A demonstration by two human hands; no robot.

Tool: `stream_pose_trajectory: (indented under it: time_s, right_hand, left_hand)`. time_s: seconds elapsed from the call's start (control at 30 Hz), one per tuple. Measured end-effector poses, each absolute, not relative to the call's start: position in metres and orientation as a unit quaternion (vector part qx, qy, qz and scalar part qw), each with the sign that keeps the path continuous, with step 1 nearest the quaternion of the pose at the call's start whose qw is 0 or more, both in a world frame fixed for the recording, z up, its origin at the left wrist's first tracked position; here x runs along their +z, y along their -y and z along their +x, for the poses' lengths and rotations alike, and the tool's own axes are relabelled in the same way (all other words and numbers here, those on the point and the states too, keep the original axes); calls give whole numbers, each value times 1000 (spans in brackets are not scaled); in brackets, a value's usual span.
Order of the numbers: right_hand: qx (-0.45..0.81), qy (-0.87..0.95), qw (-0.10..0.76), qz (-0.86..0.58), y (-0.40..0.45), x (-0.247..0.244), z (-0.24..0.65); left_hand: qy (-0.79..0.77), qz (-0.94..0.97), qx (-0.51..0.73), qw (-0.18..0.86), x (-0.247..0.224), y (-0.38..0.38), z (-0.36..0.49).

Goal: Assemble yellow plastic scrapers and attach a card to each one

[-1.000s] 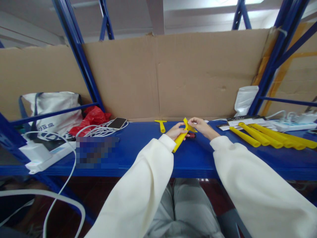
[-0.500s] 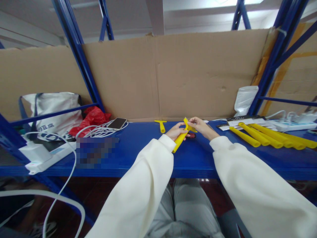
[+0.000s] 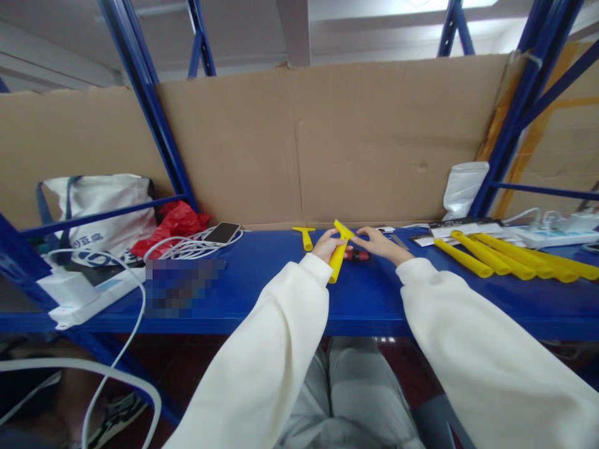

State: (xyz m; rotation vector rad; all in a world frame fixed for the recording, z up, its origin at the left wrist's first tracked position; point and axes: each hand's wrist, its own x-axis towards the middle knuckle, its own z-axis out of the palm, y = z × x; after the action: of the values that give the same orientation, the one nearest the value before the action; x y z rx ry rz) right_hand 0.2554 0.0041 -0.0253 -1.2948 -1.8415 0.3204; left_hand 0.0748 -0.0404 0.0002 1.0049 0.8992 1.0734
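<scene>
My left hand (image 3: 326, 246) is closed round a yellow T-shaped piece (image 3: 337, 259), its crossbar up and its tube pointing down toward the table's front. Just right of the crossbar is my right hand (image 3: 378, 243), fingers stretched out, the fingertips close to the piece; whether they touch it is too small to tell. Under and between the hands lies a red and black tool (image 3: 358, 255). A second yellow T-shaped piece (image 3: 306, 239) rests on the blue table (image 3: 271, 280) near the cardboard.
Several yellow tubes (image 3: 515, 255) lie at the right, before a white power strip (image 3: 552, 236). Leftward are a phone (image 3: 221, 233) on coiled white cable, a red bag (image 3: 171, 227), a cloth bag (image 3: 105, 212) and another power strip (image 3: 98, 299). Cardboard (image 3: 374, 143) stands behind.
The held yellow piece has turned more upright and shifted slightly left. My right hand has let go of its crossbar and opened. A person's shoe shows more at the lower left.
</scene>
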Motion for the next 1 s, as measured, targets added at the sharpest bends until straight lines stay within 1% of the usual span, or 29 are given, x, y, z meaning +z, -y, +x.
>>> stream_pose_trajectory:
  time_s: [0.07, 0.2, 0.27, 0.33, 0.47, 0.53, 0.6, 0.73, 0.8, 1.0]
  right_hand:
    - [131, 771, 369, -502, -1, -21, 260]
    - [184, 822, 237, -485, 9, -13, 267]
    - [191, 834, 214, -472, 13, -12, 268]
    - [190, 841, 217, -458, 14, -12, 269]
    - [190, 828, 249, -465, 14, -11, 270]
    - [185, 815, 278, -473, 15, -9, 271]
    - [200, 792, 320, -480, 17, -6, 271]
    - [291, 692, 421, -509, 23, 1, 269]
    - [308, 647, 462, -523, 23, 2, 268]
    - [236, 597, 570, -513, 10, -2, 275]
  left_hand:
    - [-424, 408, 494, 640, 1, 38, 74]
    - [-441, 365, 529, 626, 0, 34, 72]
    - [-441, 354, 539, 625, -1, 33, 72]
    - [-440, 348, 544, 624, -2, 32, 72]
    - [-435, 346, 556, 617, -1, 33, 71]
    - [-425, 347, 569, 613, 0, 34, 70]
    - [-416, 345, 580, 610, 0, 34, 69]
    - [-423, 321, 593, 605, -3, 31, 69]
    - [-433, 310, 591, 606, -5, 29, 69]
    - [-471, 314, 551, 613, -11, 23, 70]
